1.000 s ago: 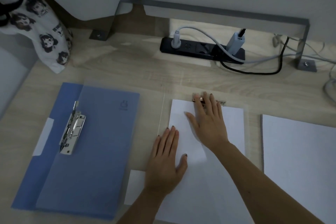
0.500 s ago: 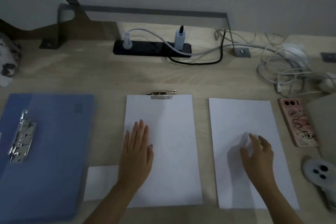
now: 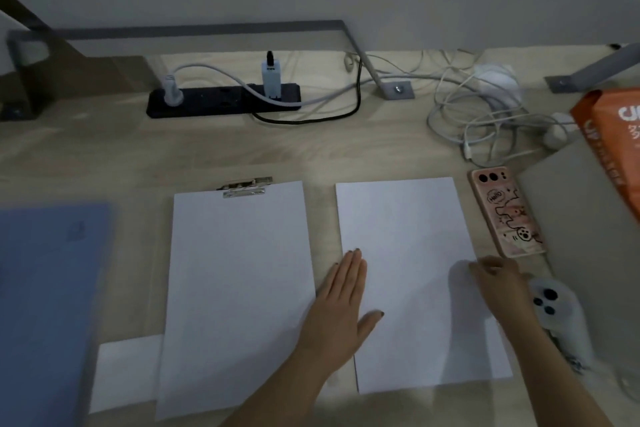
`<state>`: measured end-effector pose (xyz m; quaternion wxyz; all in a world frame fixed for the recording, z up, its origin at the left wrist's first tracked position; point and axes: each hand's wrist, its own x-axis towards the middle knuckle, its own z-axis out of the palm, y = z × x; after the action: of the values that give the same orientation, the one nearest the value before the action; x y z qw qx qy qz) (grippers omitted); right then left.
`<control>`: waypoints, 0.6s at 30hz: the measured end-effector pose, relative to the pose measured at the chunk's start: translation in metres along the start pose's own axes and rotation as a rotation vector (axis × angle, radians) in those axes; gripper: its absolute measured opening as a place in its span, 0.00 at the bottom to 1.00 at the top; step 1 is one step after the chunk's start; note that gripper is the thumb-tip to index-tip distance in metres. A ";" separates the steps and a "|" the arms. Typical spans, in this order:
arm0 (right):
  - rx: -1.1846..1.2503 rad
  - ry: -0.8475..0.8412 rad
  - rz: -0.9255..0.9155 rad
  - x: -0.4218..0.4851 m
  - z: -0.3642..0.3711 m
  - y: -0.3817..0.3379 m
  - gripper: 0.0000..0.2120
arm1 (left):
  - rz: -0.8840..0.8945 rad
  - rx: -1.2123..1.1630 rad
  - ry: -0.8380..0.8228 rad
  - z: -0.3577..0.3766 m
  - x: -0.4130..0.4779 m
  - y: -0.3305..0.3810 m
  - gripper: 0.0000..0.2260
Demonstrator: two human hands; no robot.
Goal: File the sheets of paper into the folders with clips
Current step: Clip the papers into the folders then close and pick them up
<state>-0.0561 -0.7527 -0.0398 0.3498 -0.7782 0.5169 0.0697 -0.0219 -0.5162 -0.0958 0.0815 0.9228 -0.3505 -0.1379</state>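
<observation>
Nearest us, our left hand (image 3: 341, 308) lies flat with straight fingers on the left edge of the loose stack of sheets (image 3: 408, 253), pinning it to the desk (image 3: 173, 156). Our right hand (image 3: 498, 282) curls its fingers at the stack's right edge, and we cannot tell whether a sheet is pinched there or only touched. To do this step well, we judge, the flat palm should press firmly so the pile does not skate. One fingertip can then roll to peel a single top sheet from its neighbours, which we lift by the edge without creasing before carrying it left. The paper is thin, matte, white and rectangular, probably slippery sheet on sheet. Just right of the stack lies a rounded white controller (image 3: 554, 305) with dark buttons, and past it a pink phone (image 3: 505, 211) in a glossy cartoon case. Just left of the stack sit the clipped sheets (image 3: 239, 270), held at their far end by a shiny metal clip (image 3: 244, 185). Farther left is the smooth blue folder (image 3: 45, 305), blurred. Well beyond the stack, a black power strip (image 3: 221, 99), tangled white cables (image 3: 485, 114) and an orange pack (image 3: 609, 135) rest on the pale wood grain.
</observation>
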 end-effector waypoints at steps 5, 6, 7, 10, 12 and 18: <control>0.115 -0.153 0.026 -0.005 -0.013 -0.010 0.14 | 0.005 -0.039 -0.019 0.000 0.000 0.000 0.31; 0.134 -0.171 0.006 -0.008 -0.014 -0.010 0.14 | 0.004 -0.062 -0.020 0.000 0.000 0.000 0.31; 0.161 -0.188 -0.019 -0.011 -0.015 -0.010 0.11 | 0.005 -0.078 -0.017 0.000 0.000 0.000 0.31; 0.276 -0.262 -0.099 -0.020 -0.017 -0.008 0.10 | 0.005 -0.110 -0.063 -0.002 -0.001 0.000 0.31; 0.339 -0.265 -0.146 -0.026 -0.021 -0.007 0.09 | 0.003 -0.219 -0.047 -0.007 -0.002 0.002 0.32; 0.644 -0.316 -0.184 -0.040 -0.041 -0.011 0.15 | -0.508 -1.281 0.112 -0.070 0.005 0.017 0.28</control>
<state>-0.0749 -0.7452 0.0146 0.6570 -0.6512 0.3797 -0.0089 -0.0070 -0.5287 -0.0264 0.5936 0.7520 0.0318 -0.2847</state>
